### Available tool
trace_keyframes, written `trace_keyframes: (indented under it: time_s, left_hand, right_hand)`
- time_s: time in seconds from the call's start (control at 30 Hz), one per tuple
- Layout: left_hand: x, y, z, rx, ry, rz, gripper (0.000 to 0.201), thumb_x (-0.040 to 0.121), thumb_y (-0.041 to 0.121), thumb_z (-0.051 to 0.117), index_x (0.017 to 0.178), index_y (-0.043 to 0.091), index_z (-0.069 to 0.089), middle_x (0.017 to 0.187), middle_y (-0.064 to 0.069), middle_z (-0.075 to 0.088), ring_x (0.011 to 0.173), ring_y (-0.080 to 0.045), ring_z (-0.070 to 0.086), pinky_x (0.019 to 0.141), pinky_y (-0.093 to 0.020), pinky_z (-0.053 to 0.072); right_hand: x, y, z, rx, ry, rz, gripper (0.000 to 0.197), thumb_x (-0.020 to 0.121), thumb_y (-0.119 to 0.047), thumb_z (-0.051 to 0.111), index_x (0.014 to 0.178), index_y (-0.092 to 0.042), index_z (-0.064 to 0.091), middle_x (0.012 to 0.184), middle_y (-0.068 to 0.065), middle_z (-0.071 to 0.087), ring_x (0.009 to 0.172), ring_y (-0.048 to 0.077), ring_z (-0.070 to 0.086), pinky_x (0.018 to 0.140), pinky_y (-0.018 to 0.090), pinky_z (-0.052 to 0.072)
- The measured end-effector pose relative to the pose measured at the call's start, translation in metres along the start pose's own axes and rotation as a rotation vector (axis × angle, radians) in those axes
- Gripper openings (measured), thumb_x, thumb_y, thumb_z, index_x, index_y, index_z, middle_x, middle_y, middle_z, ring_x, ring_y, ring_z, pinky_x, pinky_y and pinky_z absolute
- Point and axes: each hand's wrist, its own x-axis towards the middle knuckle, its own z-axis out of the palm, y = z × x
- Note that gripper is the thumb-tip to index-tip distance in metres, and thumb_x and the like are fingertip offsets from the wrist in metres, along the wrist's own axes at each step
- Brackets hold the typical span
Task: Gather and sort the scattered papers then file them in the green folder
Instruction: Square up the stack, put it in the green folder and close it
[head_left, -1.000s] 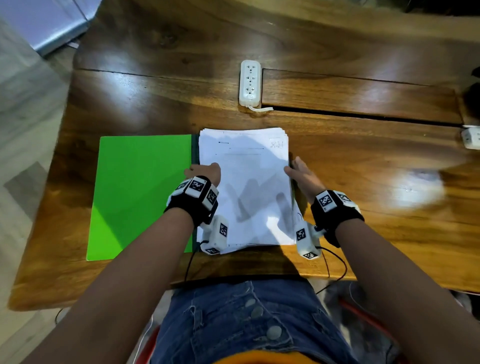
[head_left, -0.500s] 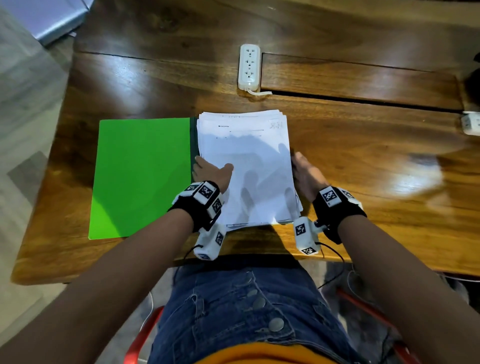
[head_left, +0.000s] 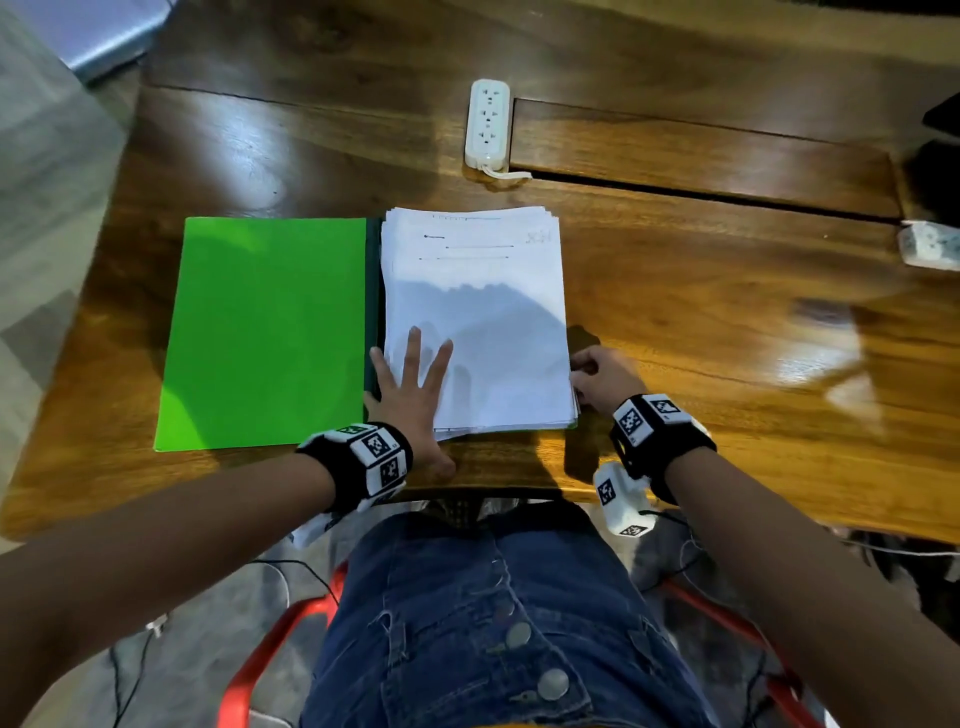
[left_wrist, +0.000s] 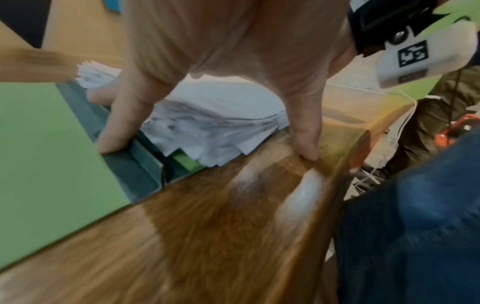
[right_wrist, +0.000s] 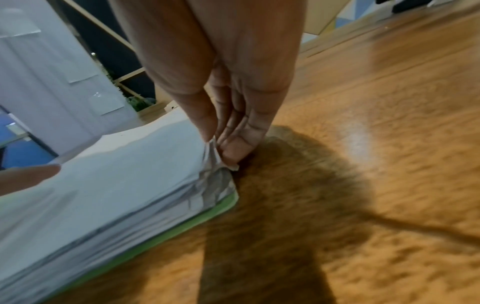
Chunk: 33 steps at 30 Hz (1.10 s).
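Papers, a thick white stack (head_left: 475, 317), now lie on the open green folder's (head_left: 270, 332) right half; my left hand (head_left: 410, 395) has flattened wide on them, my right hand (head_left: 597, 376) pinches their edge, so closing seems next.

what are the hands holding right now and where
Right hand pinches the white paper stack at its right edge; left hand rests flat on it, gripping nothing.
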Motion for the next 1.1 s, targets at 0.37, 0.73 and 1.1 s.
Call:
trace_keyframes:
  time_s: [0.37,0.73,1.1]
  left_hand:
    - [0.015,-0.002,-0.016,-0.024,0.011,-0.112,0.140,0.065,0.024,0.085,0.142,0.033,-0.031,0.151,-0.010,-0.037,0.144,-0.046,-0.005,0.092,-0.044,0.052]
    - [0.026,-0.004,-0.019,-0.179,0.049,-0.167,0.139,0.061,0.023,0.087,0.147,0.024,-0.023,0.153,-0.018,-0.029,0.146,-0.038,-0.005,0.112,-0.047,0.033]
    - [0.026,-0.190,-0.099,-0.425,0.312,-0.809,0.097,0.072,0.035,0.071,0.150,0.022,0.016,0.153,-0.022,0.023,0.134,-0.043,0.035,0.104,-0.055,0.038]
  right_hand:
    - [0.003,-0.004,0.008,0.004,0.047,0.017,0.016,0.085,-0.005,0.059,0.092,-0.017,0.068,0.099,0.011,0.071,0.086,0.028,0.069,0.077,0.043,0.060]
    - [0.005,-0.022,0.001,0.013,0.023,-0.002,0.029,0.091,-0.006,0.049,0.112,-0.014,0.068,0.113,0.011,0.069,0.098,0.030,0.065,0.086,0.036,0.055]
    - [0.022,-0.058,0.001,0.383,-0.115,-0.013,0.079,0.083,-0.064,0.044,0.150,-0.031,0.019,0.158,-0.003,0.023,0.145,0.024,0.025,0.116,0.044,0.024]
